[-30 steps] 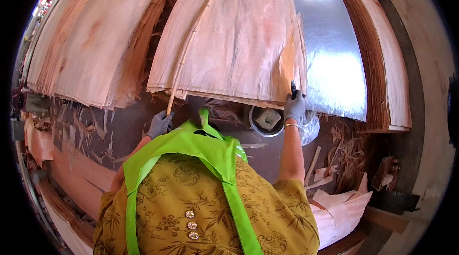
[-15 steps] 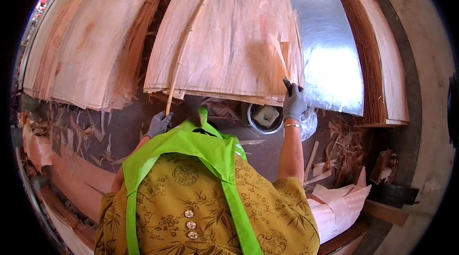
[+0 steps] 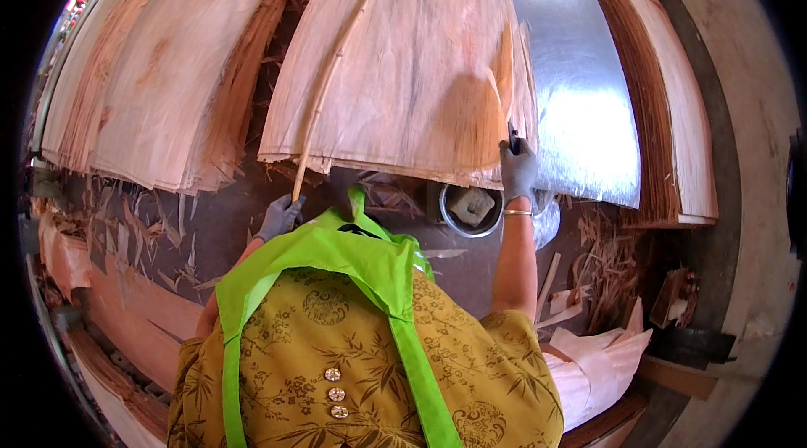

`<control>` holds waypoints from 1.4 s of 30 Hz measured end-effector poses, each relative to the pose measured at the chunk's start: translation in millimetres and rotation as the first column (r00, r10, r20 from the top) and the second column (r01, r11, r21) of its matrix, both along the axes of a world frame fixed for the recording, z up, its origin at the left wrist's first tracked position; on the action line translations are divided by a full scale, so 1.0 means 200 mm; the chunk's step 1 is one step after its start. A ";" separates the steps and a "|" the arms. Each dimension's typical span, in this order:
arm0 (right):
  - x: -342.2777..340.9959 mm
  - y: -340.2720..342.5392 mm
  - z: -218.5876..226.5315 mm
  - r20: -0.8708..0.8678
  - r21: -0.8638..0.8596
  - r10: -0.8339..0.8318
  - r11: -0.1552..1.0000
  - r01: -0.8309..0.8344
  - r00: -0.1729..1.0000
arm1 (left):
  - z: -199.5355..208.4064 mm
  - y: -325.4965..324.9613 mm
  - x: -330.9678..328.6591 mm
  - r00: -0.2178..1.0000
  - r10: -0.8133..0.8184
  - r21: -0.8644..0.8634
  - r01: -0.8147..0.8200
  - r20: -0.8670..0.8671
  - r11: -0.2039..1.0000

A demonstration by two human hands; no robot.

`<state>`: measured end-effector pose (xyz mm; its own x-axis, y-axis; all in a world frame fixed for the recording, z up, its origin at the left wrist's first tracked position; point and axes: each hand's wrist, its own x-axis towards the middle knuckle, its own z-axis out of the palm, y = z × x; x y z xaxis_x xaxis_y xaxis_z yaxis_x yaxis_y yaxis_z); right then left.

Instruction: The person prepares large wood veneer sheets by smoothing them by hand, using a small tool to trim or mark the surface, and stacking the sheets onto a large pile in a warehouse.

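My left hand (image 3: 280, 218), in a grey glove, is closed around the near end of a long thin bamboo stick (image 3: 329, 78). The stick slants away across the top of a stack of pale wood veneer sheets (image 3: 395, 70). At the stack's near right corner, my gloved right hand (image 3: 519, 169) is closed on a small black-handled tool (image 3: 512, 137); its blade or tip cannot be made out. Just beyond that hand, a narrow orange-lit flap of veneer (image 3: 503, 70) stands up along the stack's right edge.
A shiny metal sheet (image 3: 584, 103) lies right of the stack, with another veneer stack (image 3: 672, 112) beyond it. More veneer (image 3: 168, 61) lies at left. A metal bucket (image 3: 471, 231) holding a pale block (image 3: 468, 207) stands below the near edge. Wood scraps (image 3: 601, 259) litter the floor.
My right hand has shifted slightly right and nearer. The veneer strip by it now looks darker and more orange. The bamboo stick has swung slightly right at its far end.
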<state>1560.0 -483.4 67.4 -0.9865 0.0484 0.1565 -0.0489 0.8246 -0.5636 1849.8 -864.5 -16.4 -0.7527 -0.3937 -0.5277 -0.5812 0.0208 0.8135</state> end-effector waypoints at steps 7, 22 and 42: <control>0.15 -0.40 0.16 -0.122 0.203 0.226 0.959 -0.199 0.966 | 0.03 0.01 0.02 0.999 0.019 -0.037 -0.018 0.036 0.999; -0.12 0.00 0.08 0.019 -0.731 0.232 0.667 -0.145 0.973 | -0.06 0.03 0.09 0.999 0.048 0.010 -0.048 -0.016 0.999; 0.02 -0.22 0.01 0.014 -0.201 0.331 0.925 -0.322 0.943 | 0.01 0.10 0.05 1.000 0.017 -0.071 -0.016 0.017 0.997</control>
